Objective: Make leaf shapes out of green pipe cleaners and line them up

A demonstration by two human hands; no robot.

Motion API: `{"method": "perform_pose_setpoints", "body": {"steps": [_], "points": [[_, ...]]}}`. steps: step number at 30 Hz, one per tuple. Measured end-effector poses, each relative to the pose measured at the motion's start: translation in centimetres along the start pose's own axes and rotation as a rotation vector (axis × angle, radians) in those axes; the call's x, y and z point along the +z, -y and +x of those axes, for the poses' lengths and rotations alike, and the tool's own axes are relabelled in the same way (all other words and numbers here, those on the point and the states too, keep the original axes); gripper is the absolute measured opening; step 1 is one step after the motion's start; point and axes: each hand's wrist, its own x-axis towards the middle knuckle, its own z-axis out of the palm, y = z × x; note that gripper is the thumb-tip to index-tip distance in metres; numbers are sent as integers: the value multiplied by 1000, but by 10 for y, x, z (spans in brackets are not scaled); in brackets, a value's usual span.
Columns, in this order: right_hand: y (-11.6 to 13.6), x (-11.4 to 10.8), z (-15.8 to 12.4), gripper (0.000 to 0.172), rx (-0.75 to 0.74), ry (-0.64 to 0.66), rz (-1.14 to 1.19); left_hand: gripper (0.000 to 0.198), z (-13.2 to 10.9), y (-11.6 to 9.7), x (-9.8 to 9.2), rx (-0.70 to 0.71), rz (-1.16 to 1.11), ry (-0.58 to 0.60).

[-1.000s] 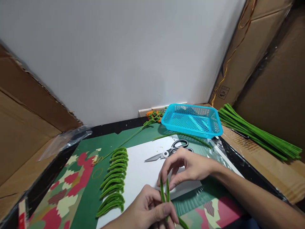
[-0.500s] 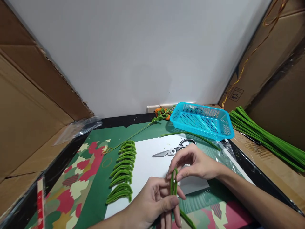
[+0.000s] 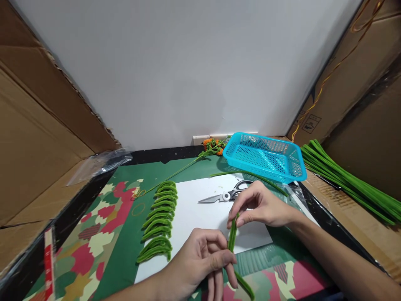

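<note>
A folded green fuzzy stem (image 3: 232, 236) stands between my two hands, its strands lying close together. My left hand (image 3: 208, 261) pinches it low down between thumb and fingers, and a tail of the stem comes out below toward the bottom edge. At its top end, the thumb and fingertips of my right hand (image 3: 258, 207) are closed on it. Left of my hands, a column of several bent green fuzzy pieces (image 3: 159, 217) lies along the left side of a white sheet (image 3: 191, 209). Scissors (image 3: 224, 196) rest on the sheet behind my right hand, their handles partly hidden.
A blue basket (image 3: 263, 173) sits at the back right, with a loose green stem (image 3: 266, 180) before it. Orange flowers (image 3: 211, 144) lie behind. Many green stems (image 3: 351, 179) are on the right. A plastic bag (image 3: 100, 165) lies back left, and cardboard stands on both sides.
My right hand has shifted slightly right and up along the stem. The loop at the stem's top, open before, is now pinched narrow, and the stem leans to the right.
</note>
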Motion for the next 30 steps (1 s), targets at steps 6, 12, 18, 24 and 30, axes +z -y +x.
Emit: {"method": "perform_pose_setpoints", "body": {"steps": [6, 12, 18, 24, 30], "points": [[2, 1, -1, 17, 41, 22, 18, 42, -2, -2, 3, -15, 36, -21], [3, 2, -1, 23, 9, 4, -73, 42, -2, 0, 2, -6, 47, 3], [5, -16, -3, 17, -157, -196, -938, 41, -4, -2, 3, 0, 63, -2], [10, -38, -11, 29, -95, -122, -1317, 42, -5, -3, 5, 35, 86, -76], [13, -41, -15, 42, 15, -48, -1319, 44, -7, -6, 7, 72, 138, -166]]}}
